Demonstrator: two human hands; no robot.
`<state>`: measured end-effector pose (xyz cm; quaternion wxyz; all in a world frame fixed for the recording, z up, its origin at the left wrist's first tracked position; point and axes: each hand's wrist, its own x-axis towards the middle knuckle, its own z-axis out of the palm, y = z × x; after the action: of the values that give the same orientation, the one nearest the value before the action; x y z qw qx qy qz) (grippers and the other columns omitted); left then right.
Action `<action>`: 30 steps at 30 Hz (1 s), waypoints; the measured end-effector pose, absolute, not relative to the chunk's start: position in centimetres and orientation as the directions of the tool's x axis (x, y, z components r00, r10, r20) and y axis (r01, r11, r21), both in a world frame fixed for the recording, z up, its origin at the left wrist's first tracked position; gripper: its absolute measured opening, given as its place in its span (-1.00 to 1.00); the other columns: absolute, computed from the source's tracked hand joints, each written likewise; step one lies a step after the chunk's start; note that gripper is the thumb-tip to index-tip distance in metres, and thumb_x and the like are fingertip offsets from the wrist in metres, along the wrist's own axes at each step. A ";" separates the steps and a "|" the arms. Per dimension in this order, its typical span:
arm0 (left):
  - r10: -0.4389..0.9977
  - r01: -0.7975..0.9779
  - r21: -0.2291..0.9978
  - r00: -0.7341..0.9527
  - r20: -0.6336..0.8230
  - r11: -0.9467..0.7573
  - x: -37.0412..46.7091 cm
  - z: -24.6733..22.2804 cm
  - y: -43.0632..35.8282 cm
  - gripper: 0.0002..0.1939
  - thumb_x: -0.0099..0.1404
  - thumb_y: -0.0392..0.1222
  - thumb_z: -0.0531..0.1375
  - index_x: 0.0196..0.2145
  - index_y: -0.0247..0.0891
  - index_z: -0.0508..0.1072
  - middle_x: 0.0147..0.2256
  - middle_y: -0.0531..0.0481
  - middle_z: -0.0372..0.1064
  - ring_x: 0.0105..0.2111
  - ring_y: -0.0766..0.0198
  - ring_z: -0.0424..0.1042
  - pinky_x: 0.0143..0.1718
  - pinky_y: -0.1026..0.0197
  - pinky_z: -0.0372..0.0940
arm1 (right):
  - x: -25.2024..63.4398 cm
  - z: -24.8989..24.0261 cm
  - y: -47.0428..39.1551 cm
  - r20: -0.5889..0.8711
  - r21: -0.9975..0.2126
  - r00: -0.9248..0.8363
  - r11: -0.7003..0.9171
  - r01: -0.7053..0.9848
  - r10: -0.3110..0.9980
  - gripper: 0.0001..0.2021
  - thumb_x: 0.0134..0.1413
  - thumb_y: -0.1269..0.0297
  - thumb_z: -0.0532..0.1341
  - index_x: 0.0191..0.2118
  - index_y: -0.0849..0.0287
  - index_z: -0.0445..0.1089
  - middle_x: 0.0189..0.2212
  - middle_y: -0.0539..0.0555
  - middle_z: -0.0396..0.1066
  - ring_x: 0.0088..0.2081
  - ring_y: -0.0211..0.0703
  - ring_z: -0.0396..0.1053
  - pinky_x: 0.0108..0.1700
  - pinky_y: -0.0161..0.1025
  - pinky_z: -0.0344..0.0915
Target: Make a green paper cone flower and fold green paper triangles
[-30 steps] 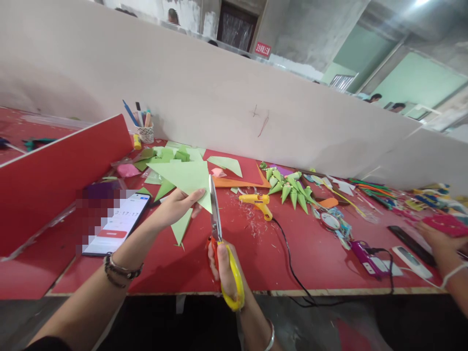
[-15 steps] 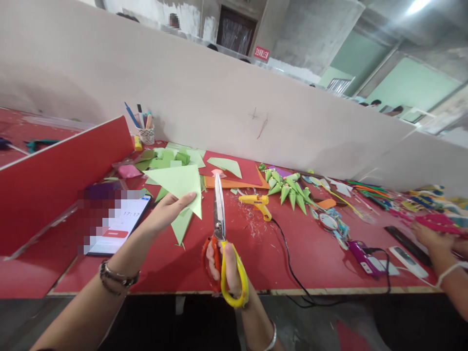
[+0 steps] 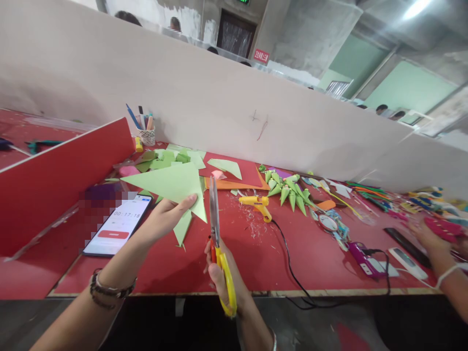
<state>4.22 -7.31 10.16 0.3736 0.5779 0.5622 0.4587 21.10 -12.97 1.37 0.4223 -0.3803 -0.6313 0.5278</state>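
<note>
My left hand [image 3: 173, 214] pinches a folded light green sheet of paper [image 3: 171, 180] between thumb and fingers, its long point towards the left. In my right hand [image 3: 219, 268] is a pair of scissors [image 3: 215, 219] with one yellow and one red handle, blades upright and closed together, just right of the paper's edge. Beneath the held sheet, another green paper piece [image 3: 183, 229] lies on the red table. A yellow glue gun [image 3: 258, 204] rests right of the scissors, with thin glue strands around it.
Green paper cones [image 3: 292, 192] lie in a cluster behind the glue gun. A phone [image 3: 119, 224] with a running timer is at left, before a red divider [image 3: 66, 180]. A pen cup [image 3: 146, 135] stands behind. At right are a purple power strip [image 3: 365, 258] and a co-worker's hand [image 3: 433, 239] near pink material.
The green sheet has turned and shifted slightly, its point reaching further left. The scissors have rotated in my right hand, now seen more edge-on, and moved a little left.
</note>
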 end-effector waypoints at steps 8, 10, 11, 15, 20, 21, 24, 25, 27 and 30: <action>0.993 0.281 0.957 -0.072 0.092 -0.069 4.1 9.9 -7.0 -0.57 0.09 0.22 0.10 -0.54 -0.25 0.41 -0.45 -0.05 0.45 -0.24 0.06 0.38 -0.26 0.17 0.32 | 21.5 2.7 -13.2 0.187 -0.945 -0.412 0.279 0.174 0.892 -0.64 0.04 -0.05 0.05 -0.25 0.17 0.12 -0.41 0.01 0.10 -0.40 -0.25 0.09 -0.34 -0.27 0.14; 0.994 0.312 0.949 -0.078 0.083 -0.055 4.0 9.6 -6.8 -0.58 0.09 0.20 0.10 -0.60 -0.24 0.37 -0.54 -0.03 0.41 -0.30 0.08 0.38 -0.35 0.19 0.32 | 21.5 2.9 -13.2 0.191 -0.944 -0.411 0.281 0.172 0.891 -0.63 0.05 -0.07 0.02 -0.26 0.17 0.12 -0.42 0.00 0.09 -0.42 -0.26 0.07 -0.37 -0.28 0.12; 0.994 0.321 0.945 -0.075 0.083 -0.055 3.9 9.4 -6.8 -0.58 0.09 0.19 0.10 -0.61 -0.24 0.35 -0.56 -0.02 0.39 -0.31 0.09 0.38 -0.37 0.20 0.32 | 21.5 3.0 -13.2 0.190 -0.944 -0.411 0.281 0.175 0.892 -0.63 0.05 -0.08 0.02 -0.27 0.18 0.12 -0.43 -0.01 0.08 -0.43 -0.27 0.05 -0.38 -0.29 0.11; 0.990 0.326 0.939 -0.053 0.132 -0.107 4.0 9.5 -6.7 -0.61 0.07 0.17 0.11 -0.60 -0.23 0.34 -0.52 -0.02 0.41 -0.33 0.13 0.37 -0.36 0.23 0.30 | 21.5 3.5 -13.2 0.187 -0.938 -0.401 0.284 0.198 0.897 -0.64 0.06 -0.08 0.01 -0.31 0.17 0.10 -0.46 -0.02 0.08 -0.46 -0.28 0.05 -0.41 -0.30 0.07; 0.985 0.402 0.910 -0.089 0.145 -0.098 4.1 9.8 -6.7 -0.54 0.14 0.16 0.02 -0.69 -0.22 0.30 -0.59 0.00 0.33 -0.43 0.21 0.34 -0.47 0.28 0.24 | 21.5 3.7 -13.3 0.161 -0.950 -0.416 0.256 0.181 0.895 -0.60 0.04 -0.13 -0.02 -0.34 0.16 0.09 -0.51 -0.05 0.03 -0.50 -0.31 -0.01 -0.46 -0.30 0.02; 0.986 0.416 0.905 -0.091 0.138 -0.088 4.2 9.8 -6.7 -0.53 0.14 0.17 0.00 -0.71 -0.22 0.27 -0.62 0.00 0.30 -0.46 0.22 0.32 -0.49 0.28 0.22 | 21.5 3.7 -13.2 0.156 -0.953 -0.416 0.248 0.177 0.896 -0.59 0.04 -0.14 -0.02 -0.34 0.16 0.09 -0.51 -0.05 0.03 -0.51 -0.32 -0.02 -0.47 -0.31 0.01; 0.988 0.438 0.895 -0.072 0.134 -0.089 4.3 9.6 -6.8 -0.54 0.12 0.17 0.01 -0.72 -0.22 0.22 -0.63 0.04 0.24 -0.51 0.27 0.26 -0.50 0.28 0.20 | 21.6 3.8 -13.1 0.150 -0.957 -0.421 0.237 0.164 0.895 -0.58 0.03 -0.16 -0.04 -0.34 0.17 0.10 -0.52 -0.05 0.03 -0.52 -0.32 -0.02 -0.49 -0.32 0.01; 0.990 0.444 0.892 -0.062 0.129 -0.088 4.4 9.5 -6.8 -0.54 0.11 0.17 0.03 -0.72 -0.22 0.19 -0.64 0.05 0.21 -0.53 0.28 0.24 -0.51 0.28 0.19 | 21.7 3.8 -13.0 0.154 -0.958 -0.420 0.240 0.159 0.894 -0.57 0.03 -0.16 -0.04 -0.34 0.17 0.10 -0.52 -0.05 0.04 -0.52 -0.32 -0.01 -0.49 -0.32 0.02; 0.994 0.455 0.887 -0.030 0.108 -0.082 4.5 9.4 -6.9 -0.55 0.09 0.18 0.04 -0.72 -0.22 0.13 -0.67 0.08 0.15 -0.57 0.32 0.18 -0.54 0.28 0.16 | 21.8 3.8 -12.9 0.173 -0.954 -0.407 0.256 0.157 0.897 -0.58 0.04 -0.16 -0.04 -0.35 0.16 0.11 -0.51 -0.05 0.05 -0.52 -0.32 0.01 -0.47 -0.32 0.05; 0.995 0.449 0.888 0.054 0.086 -0.101 4.6 9.4 -7.0 -0.54 0.09 0.17 0.03 -0.73 -0.22 0.12 -0.68 0.10 0.10 -0.61 0.35 0.14 -0.56 0.29 0.14 | 21.9 3.8 -12.7 0.195 -0.947 -0.386 0.275 0.164 0.902 -0.60 0.05 -0.14 -0.04 -0.34 0.16 0.12 -0.51 -0.03 0.07 -0.51 -0.31 0.04 -0.47 -0.32 0.09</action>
<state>4.57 -7.05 9.42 0.3538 0.6337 0.5694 0.3860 21.90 -12.71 3.80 0.3984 -0.3851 -0.6919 0.4628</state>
